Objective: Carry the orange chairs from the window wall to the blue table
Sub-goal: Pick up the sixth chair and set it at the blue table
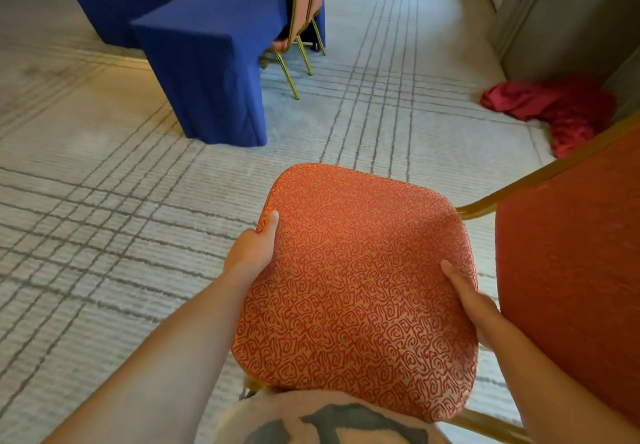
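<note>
The orange chair (356,287) is held up off the floor close in front of the person, low and centre in the view. It is turned sideways to them: its backrest (571,270) stands at the right, and the seat's front edge faces left. The squarish seat runs lengthwise away from the body toward the blue table (207,45). Its cushion is orange with a dense red squiggle pattern, on a gold metal frame (519,183). The left hand (249,253) grips the left edge and the right hand (474,301) grips the right edge. Each thumb lies on top and the other fingers are hidden beneath. Two more chairs (304,10) stand at the table. A red cloth (554,107) lies on the grey-lined carpet (104,201) at the right.
</note>
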Available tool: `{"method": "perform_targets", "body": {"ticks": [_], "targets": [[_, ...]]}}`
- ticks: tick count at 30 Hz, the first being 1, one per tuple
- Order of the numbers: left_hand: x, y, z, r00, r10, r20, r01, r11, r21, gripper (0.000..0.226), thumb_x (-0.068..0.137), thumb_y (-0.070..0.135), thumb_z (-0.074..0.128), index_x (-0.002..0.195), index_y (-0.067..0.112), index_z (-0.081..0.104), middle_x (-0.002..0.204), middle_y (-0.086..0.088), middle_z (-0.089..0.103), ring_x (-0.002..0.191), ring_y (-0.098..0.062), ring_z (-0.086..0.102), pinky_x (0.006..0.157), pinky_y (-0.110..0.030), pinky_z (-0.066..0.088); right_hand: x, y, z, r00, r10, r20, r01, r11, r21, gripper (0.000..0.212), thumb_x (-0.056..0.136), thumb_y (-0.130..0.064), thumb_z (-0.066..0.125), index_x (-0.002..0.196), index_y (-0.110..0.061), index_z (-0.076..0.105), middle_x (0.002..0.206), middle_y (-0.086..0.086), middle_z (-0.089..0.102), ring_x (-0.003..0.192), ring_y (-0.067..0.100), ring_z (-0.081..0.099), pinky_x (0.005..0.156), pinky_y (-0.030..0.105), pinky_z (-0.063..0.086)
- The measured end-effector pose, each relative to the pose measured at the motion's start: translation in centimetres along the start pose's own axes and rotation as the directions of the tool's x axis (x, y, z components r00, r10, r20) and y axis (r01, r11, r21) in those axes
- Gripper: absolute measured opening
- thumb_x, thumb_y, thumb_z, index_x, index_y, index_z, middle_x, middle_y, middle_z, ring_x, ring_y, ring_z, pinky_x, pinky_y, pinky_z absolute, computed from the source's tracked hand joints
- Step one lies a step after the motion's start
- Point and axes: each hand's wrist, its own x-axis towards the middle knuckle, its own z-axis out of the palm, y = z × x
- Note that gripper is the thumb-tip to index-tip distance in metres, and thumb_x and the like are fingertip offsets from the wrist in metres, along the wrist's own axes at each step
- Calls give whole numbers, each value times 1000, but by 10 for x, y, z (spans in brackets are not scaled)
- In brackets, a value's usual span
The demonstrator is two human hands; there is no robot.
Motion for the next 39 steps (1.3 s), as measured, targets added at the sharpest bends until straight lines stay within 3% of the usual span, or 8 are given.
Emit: {"method": "perform_targets", "body": {"ticks": [7,11,19,26,32,35,39], "targets": [[175,97,-24,999,49,23,-48,998,-27,101,79,83,21,121,-1,59,124,-23,59,116,-36,55,101,-43,41,116,-130,70,999,-15,-34,15,1000,25,116,47,-83,68,141,-18,50,132,13,60,117,33,57,107,47,42],[274,167,-53,993,120,-11,-120,992,-27,98,81,81,21,116,-1,62,120,-26,61,115,-38,56,98,-43,42,166,-224,108,995,-74,-73,79,994,72,107,48,-80,67,136,-21,55,120,11,62,101,28,56,92,37,43],[437,278,-63,985,163,55,-161,986,-35,101,79,83,17,120,2,61,124,-24,60,118,-36,54,102,-44,40,282,-362,146,986,-48,-157,60,996,73,112,48,-81,68,134,-10,56,127,16,62,101,29,56,92,39,44],[575,386,-53,989,140,46,-138,989,-50,109,76,87,17,125,-1,58,129,-25,56,119,-38,52,103,-46,39,416,-509,161,992,-47,-119,50,999,19,107,57,-78,68,138,-9,51,132,15,59,107,30,56,92,40,42],[663,454,-57,992,122,9,-122,992,-21,109,74,88,13,113,0,64,117,-26,62,110,-38,57,97,-47,42,501,-609,184,998,-44,-34,43,998,-35,109,57,-79,66,142,-13,47,136,16,57,121,36,54,105,49,41],[712,479,-64,997,73,-27,-73,997,-25,107,74,88,13,102,1,67,109,-25,64,102,-38,58,93,-47,44,544,-652,206,1000,-28,4,28,999,-31,110,53,-79,67,140,-15,49,131,15,60,113,34,57,101,48,45],[786,504,-69,999,48,-21,-49,998,-37,107,73,90,14,102,2,67,109,-23,64,101,-37,58,93,-48,44,604,-705,239,1000,-6,1,6,1000,-27,102,55,-75,71,133,-11,56,120,15,66,103,32,62,94,44,50]]}}
